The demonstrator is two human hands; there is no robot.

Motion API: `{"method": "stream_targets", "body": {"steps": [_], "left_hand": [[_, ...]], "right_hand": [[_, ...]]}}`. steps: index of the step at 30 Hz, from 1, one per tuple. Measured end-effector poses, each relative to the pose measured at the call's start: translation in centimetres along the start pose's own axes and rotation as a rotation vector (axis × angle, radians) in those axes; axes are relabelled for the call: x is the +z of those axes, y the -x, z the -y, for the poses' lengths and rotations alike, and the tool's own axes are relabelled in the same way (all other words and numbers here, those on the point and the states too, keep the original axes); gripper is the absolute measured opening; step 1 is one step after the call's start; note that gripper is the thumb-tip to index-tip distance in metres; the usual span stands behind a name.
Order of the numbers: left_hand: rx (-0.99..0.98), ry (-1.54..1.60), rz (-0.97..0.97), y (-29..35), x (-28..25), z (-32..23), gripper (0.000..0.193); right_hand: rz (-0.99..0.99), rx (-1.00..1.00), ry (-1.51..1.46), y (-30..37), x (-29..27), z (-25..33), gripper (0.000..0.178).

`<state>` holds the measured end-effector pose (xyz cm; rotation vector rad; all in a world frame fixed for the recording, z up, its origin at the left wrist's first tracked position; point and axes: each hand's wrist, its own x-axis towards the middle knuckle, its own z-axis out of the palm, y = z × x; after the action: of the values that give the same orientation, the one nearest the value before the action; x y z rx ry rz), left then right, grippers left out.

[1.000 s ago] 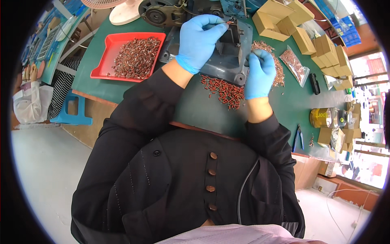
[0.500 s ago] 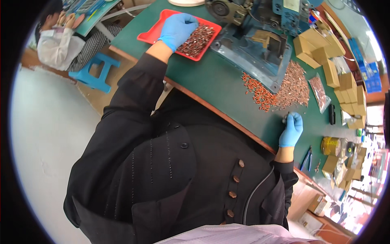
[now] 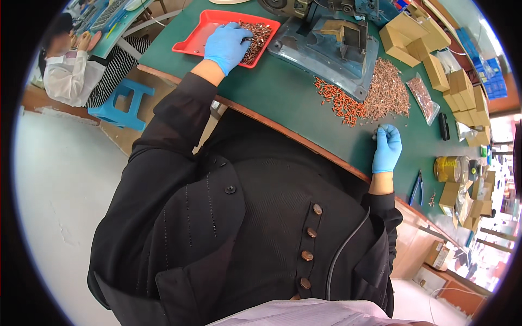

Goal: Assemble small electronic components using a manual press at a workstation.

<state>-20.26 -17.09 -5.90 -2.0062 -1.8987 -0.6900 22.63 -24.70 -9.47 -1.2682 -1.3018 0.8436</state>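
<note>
My left hand (image 3: 225, 48), in a blue glove, lies palm down in the red tray (image 3: 187, 44). Its fingers reach out apart over a heap of small copper-brown metal pieces (image 3: 258, 42) at the tray's right side. My right hand (image 3: 387, 146), gloved as well, is held closed above the green tabletop, near the bench's front edge. A small greyish bit shows at its fingertips, too little to name. Just beyond that hand lie a pile of orange-red small pieces (image 3: 340, 103) and a larger pile of paler copper-coloured ones (image 3: 387, 92).
A blue-grey machine (image 3: 326, 54) stands on the green bench (image 3: 283, 98). Cardboard boxes (image 3: 399, 41), a bag of small parts (image 3: 421, 95), a black object (image 3: 443, 126), blue-handled pliers (image 3: 417, 187) and a jar (image 3: 451, 168) line the right. Another person sits far left by a blue stool (image 3: 122, 103).
My left hand has gone from bunched over the heap to spread lower in the tray, nearer its middle. The whole view has shifted a little. My right hand stays closed.
</note>
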Motion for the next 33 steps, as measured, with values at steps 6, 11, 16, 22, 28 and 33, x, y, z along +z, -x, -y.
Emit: {"method": "stream_targets", "body": {"steps": [6, 11, 16, 22, 28, 33], "left_hand": [[0.079, 0.103, 0.205, -3.4, 2.9, 2.4, 0.020], [0.061, 0.095, 0.304, -7.3, 5.6, 4.0, 0.024], [0.090, -0.023, -0.038, -6.6, 3.3, -2.0, 0.021], [0.529, 0.484, 0.015, -3.0, 1.3, -12.8, 0.017], [0.702, 0.574, 0.076, 1.1, 2.4, -18.4, 0.016], [0.666, 0.572, 0.107, 0.6, 2.5, -17.5, 0.009]], "right_hand": [[-0.012, -0.009, 0.106, 0.5, -0.4, -0.5, 0.005], [-0.030, -0.023, 0.217, -0.7, -1.2, -1.6, 0.010], [0.041, -0.241, 0.506, -2.6, -1.7, -0.5, 0.014], [0.177, -0.258, 0.659, -3.7, -0.8, 1.1, 0.014], [0.137, -0.278, 0.794, -3.1, -0.8, 0.5, 0.013], [0.153, -0.119, 0.522, -4.0, -2.4, 0.9, 0.012]]}}
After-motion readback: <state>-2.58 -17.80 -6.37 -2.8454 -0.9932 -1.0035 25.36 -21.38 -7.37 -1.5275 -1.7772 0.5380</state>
